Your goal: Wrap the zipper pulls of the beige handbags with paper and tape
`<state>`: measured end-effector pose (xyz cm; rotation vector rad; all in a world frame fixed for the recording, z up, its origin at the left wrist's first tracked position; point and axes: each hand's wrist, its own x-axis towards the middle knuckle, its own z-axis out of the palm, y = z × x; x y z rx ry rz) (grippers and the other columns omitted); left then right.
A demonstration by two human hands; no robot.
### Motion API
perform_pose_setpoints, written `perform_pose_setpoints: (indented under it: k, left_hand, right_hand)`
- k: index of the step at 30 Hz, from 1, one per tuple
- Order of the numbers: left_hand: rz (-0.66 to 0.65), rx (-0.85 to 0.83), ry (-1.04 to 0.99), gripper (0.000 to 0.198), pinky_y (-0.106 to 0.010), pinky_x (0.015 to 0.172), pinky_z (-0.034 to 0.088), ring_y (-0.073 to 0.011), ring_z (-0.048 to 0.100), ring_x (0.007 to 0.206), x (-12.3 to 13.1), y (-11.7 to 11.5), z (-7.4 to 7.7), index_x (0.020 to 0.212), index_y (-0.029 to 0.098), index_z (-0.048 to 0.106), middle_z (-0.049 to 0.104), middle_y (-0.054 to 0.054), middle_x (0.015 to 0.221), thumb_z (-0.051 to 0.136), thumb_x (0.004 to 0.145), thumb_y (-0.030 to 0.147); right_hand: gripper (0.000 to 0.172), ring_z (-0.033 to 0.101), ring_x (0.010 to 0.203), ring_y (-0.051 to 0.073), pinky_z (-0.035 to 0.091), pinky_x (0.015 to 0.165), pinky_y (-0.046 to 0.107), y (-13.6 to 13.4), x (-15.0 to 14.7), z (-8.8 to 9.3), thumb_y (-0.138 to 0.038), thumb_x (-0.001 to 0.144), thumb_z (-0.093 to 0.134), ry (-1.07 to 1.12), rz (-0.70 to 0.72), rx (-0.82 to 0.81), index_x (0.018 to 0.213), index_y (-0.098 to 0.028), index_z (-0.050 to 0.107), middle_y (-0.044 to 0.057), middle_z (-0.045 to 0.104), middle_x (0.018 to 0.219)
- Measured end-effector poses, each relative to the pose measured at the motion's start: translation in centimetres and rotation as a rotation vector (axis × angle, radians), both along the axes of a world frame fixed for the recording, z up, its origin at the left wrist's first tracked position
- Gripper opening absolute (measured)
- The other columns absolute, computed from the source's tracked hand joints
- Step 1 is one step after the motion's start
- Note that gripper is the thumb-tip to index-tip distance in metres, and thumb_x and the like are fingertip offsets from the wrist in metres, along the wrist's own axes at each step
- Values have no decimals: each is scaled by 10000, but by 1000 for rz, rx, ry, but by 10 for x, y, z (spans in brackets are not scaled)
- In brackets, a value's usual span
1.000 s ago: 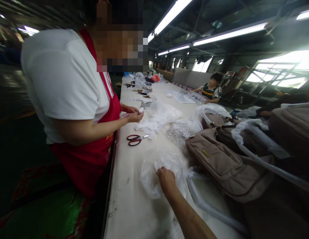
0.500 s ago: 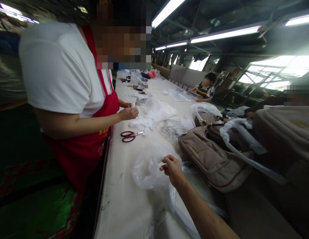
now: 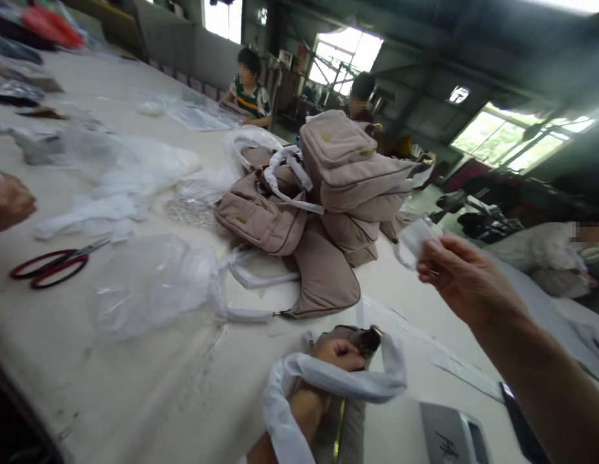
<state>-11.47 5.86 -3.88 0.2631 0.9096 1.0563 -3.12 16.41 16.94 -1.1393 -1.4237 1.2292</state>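
A taupe fabric handbag (image 3: 350,419) with a brass zipper lies in front of me. Its strap (image 3: 335,377) is wrapped in white padding and loops over my left wrist. Through that loop my left hand (image 3: 338,354) is closed at the bag's top edge, the fingers curled and partly hidden. Out to the right, my right hand (image 3: 449,270) is raised and pinches a small translucent white sheet (image 3: 418,240), blurred by motion. To the left lies a crumpled clear plastic bag (image 3: 154,283).
Taupe handbags (image 3: 348,167) are piled beyond my hands. Red-handled scissors (image 3: 58,264) lie at left, near a co-worker's hand (image 3: 9,203) and white strips (image 3: 96,209). A grey device (image 3: 451,432) sits at lower right. Two people sit across the table.
The view has swung right. One hand of mine was over the clear plastic bag; now both show, the left on a handbag and the right holding a translucent sheet away from that bag.
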Motion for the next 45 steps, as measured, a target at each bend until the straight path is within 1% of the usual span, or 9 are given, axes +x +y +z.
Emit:
perform_pose_setpoints:
  k: [3, 6, 9, 13, 18, 26, 31, 40, 45]
  left_hand:
    - [9, 76, 64, 244, -259, 503, 404, -124, 504, 493, 0, 0, 8, 516, 180, 588, 562, 6, 515, 809, 448, 256]
    - [-6, 111, 114, 267, -243, 488, 393, -120, 513, 478, -4, 0, 14, 559, 160, 602, 599, -4, 533, 791, 435, 302]
    - [-44, 123, 177, 285, -221, 507, 409, -119, 543, 508, -1, -1, 22, 636, 138, 621, 642, -22, 591, 775, 455, 295]
    - [-74, 102, 264, 288, -215, 489, 425, -128, 556, 505, 8, -2, 36, 647, 140, 609, 633, -8, 579, 758, 463, 305]
    - [-89, 76, 314, 241, -273, 525, 474, -197, 622, 607, 17, -6, 52, 738, 170, 621, 677, -69, 688, 706, 551, 295]
    - [-49, 108, 340, 130, -347, 604, 512, -238, 639, 645, 30, -12, 68, 670, 169, 618, 686, -104, 699, 683, 584, 242]
    - [16, 118, 330, 169, -398, 612, 526, -267, 635, 629, 31, -12, 60, 658, 167, 612, 680, -89, 673, 720, 544, 230]
    - [398, 71, 334, 297, -277, 584, 515, -171, 623, 613, 42, -22, 36, 726, 162, 589, 663, -16, 682, 772, 500, 227]
    - [536, 79, 406, 363, -273, 574, 510, -173, 627, 660, 40, -26, 34, 812, 183, 613, 667, 3, 756, 767, 502, 293]
  right_hand:
    - [247, 441, 455, 25, 355, 402, 114, -38, 92, -30, -263, 566, 783, 45, -266, -77, 722, -189, 606, -61, 535, 594]
    - [223, 453, 522, 47, 391, 491, 148, -94, 135, -91, -318, 622, 753, 47, -249, -380, 749, -202, 610, -44, 567, 654]
    - [262, 444, 553, 67, 368, 517, 176, -143, 129, -144, -355, 683, 699, 129, -93, -560, 893, -207, 649, -17, 587, 687]
    - [276, 432, 571, 87, 338, 518, 195, -170, 97, -175, -417, 662, 689, 259, -46, -575, 721, -148, 681, 7, 571, 640]
    - [284, 402, 515, 74, 308, 482, 193, -170, 86, -189, -391, 535, 767, 454, -198, -614, 651, -150, 670, -19, 544, 580]
    - [271, 387, 484, 62, 292, 450, 183, -157, 87, -199, -373, 560, 752, 558, -205, -570, 671, -135, 684, -23, 538, 544]
    - [293, 414, 506, 77, 309, 455, 187, -142, 77, -196, -382, 584, 733, 591, -242, -501, 747, -140, 708, -11, 577, 578]
    - [332, 503, 608, 125, 365, 466, 206, -134, 43, -194, -422, 687, 632, 523, -244, -406, 885, -162, 694, 26, 625, 750]
    - [282, 555, 782, 174, 428, 625, 244, -121, 47, -178, -397, 772, 538, 107, -124, -127, 888, -189, 689, 46, 633, 864]
